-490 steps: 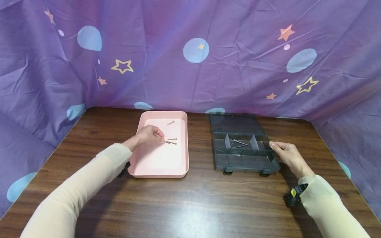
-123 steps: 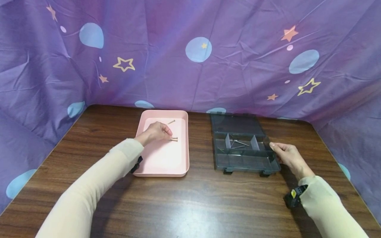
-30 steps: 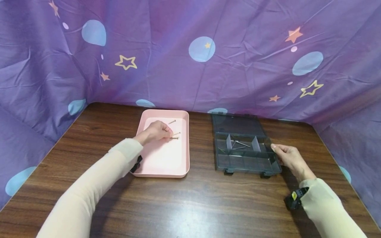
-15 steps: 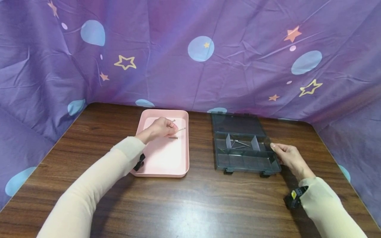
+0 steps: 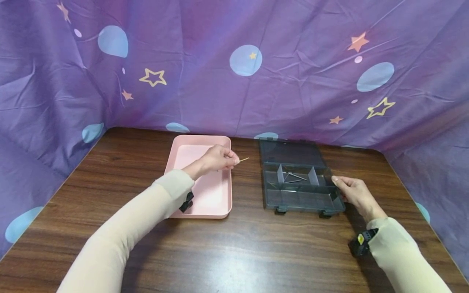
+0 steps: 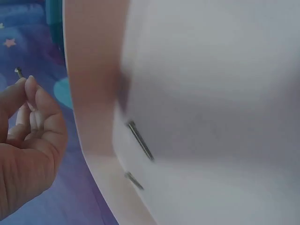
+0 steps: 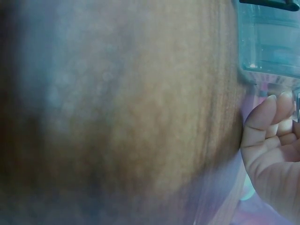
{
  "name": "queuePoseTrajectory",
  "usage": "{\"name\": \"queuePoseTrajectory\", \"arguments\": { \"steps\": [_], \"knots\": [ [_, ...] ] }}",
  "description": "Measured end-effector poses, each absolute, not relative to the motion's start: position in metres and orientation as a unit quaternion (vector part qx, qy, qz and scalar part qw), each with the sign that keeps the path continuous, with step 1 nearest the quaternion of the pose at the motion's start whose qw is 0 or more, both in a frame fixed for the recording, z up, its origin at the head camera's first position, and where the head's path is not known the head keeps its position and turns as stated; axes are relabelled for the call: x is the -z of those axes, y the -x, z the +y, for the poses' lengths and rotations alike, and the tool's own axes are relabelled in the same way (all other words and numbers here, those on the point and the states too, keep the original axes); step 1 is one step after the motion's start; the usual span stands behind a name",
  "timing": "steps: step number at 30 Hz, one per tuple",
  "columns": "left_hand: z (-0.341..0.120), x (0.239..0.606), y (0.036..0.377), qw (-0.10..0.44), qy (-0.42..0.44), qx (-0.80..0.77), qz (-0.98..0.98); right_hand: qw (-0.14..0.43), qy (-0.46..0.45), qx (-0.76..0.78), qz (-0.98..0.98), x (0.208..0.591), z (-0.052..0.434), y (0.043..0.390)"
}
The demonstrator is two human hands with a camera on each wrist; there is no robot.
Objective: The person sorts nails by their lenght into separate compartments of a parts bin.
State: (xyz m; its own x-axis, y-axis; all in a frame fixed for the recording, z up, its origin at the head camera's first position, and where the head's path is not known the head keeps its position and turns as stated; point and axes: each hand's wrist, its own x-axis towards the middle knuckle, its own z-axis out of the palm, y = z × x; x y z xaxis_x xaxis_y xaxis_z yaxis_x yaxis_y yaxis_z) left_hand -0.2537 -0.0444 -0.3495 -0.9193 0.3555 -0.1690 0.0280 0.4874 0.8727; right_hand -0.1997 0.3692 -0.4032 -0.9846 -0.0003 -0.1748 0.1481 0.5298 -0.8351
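My left hand (image 5: 214, 158) pinches a thin gold screw (image 5: 244, 159) between thumb and forefinger, over the right rim of the pink tray (image 5: 207, 201). The screw's head points right, toward the box. Two more screws lie in the tray, a nearer screw (image 6: 140, 141) and a farther screw (image 6: 134, 181) in the left wrist view; the hand mostly hides them from the head. My right hand (image 5: 359, 195) grips the right edge of a dark see-through compartment box (image 5: 300, 201). Several silver nails (image 5: 294, 178) lie in its back middle compartment, and a small gold screw (image 5: 272, 185) in the back left one.
The box's lid (image 5: 293, 152) is folded back toward the curtain. Two latches (image 5: 281, 211) stick out at its front. A purple patterned curtain (image 5: 205, 81) hangs behind the brown wooden table (image 5: 234, 252), with a strip of tabletop between tray and box.
My left hand has picked a screw out of the tray and carried it right, past the tray's rim. Earlier it was fingering the screws inside. The right hand keeps its grip on the box.
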Motion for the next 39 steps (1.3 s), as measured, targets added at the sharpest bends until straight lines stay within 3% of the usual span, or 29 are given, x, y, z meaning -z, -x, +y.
{"name": "queuePoseTrajectory", "arguments": {
  "steps": [20, 39],
  "knots": [
    [0.018, 0.351, 0.252, 0.148, -0.144, -0.497, 0.843, 0.078, -0.044, 0.480, 0.873, 0.402, 0.367, 0.197],
    [0.038, 0.358, 0.253, 0.148, -0.152, -0.449, 0.868, 0.063, -0.033, 0.501, 0.863, 0.404, 0.371, 0.199]
  ]
}}
